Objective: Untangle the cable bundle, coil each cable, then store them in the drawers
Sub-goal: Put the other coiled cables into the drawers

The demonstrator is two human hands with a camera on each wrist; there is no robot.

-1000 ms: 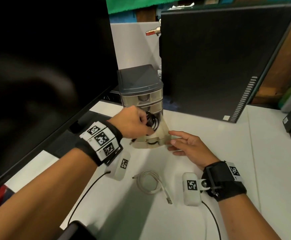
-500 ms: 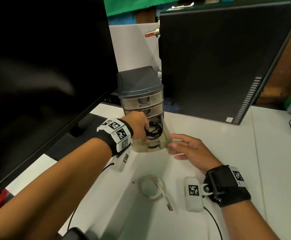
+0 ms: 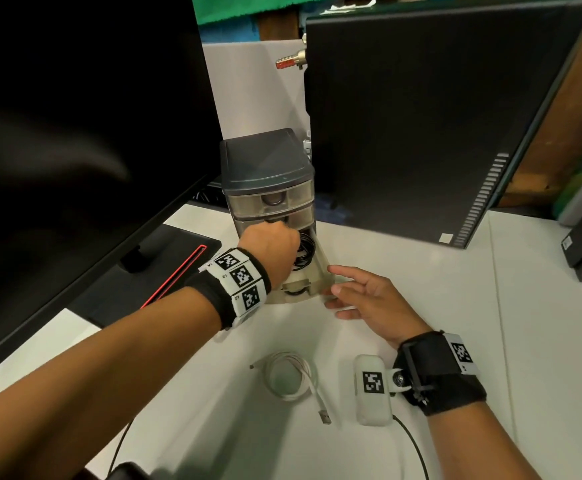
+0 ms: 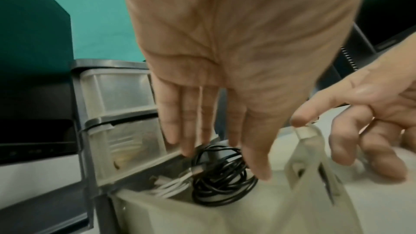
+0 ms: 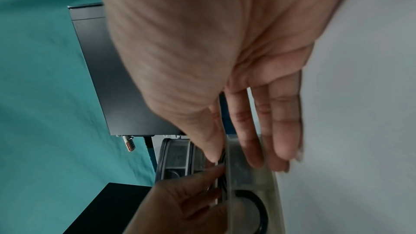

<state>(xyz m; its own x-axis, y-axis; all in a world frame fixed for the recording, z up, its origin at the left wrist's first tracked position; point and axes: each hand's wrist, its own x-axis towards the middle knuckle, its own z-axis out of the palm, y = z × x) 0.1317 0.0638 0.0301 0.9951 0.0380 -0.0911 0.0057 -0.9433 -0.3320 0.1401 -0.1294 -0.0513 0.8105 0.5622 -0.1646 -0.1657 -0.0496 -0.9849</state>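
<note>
Black cable (image 4: 221, 175), already coiled, lies in the pulled-out bottom drawer (image 3: 319, 271) of the drawer unit (image 3: 265, 168), beside a white one (image 4: 171, 185) stored there. Over that coil the left hand (image 3: 270, 245) reaches with straight, loose fingers, gripping nothing. At the drawer's front corner the right hand (image 3: 369, 299) is spread, fingertips touching. In front of the unit, one coiled white cable (image 3: 291, 375) waits on the counter (image 3: 421, 271): storing is probably over halfway, with that cable and closing the drawer left.

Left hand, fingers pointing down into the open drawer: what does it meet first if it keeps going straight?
Most likely the coiled black cable lying in the pulled-out translucent plastic drawer. The left hand has straight fingers just above or brushing the coil; depth is unclear. A white cable lies beside it.
</note>
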